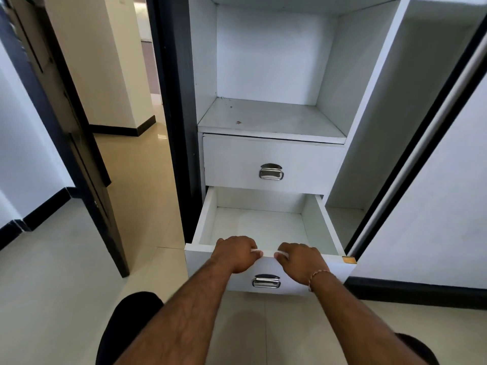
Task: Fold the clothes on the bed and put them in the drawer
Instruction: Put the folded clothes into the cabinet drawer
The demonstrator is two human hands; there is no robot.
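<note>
fingertips of both hands [235, 252] hidden inside drawer [205, 219] front

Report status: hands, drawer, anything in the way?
Left hand and right hand both grip front edge of lower drawer. Drawer open, no clothes inside. Nothing in the way.

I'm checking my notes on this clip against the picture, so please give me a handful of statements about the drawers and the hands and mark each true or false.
1. The lower drawer is pulled out and shows a bare white bottom. True.
2. The upper drawer is also pulled out. False: it sits closed, with its metal handle untouched.
3. Both hands grip the front edge of the lower drawer. True: the left hand and the right hand curl over the rim side by side.
4. The right hand pulls on the lower drawer's handle. False: no hand touches that handle, which lies below and between the two hands.
5. Folded clothes lie on the shelf above the drawers. False: no clothes are on it.
</note>
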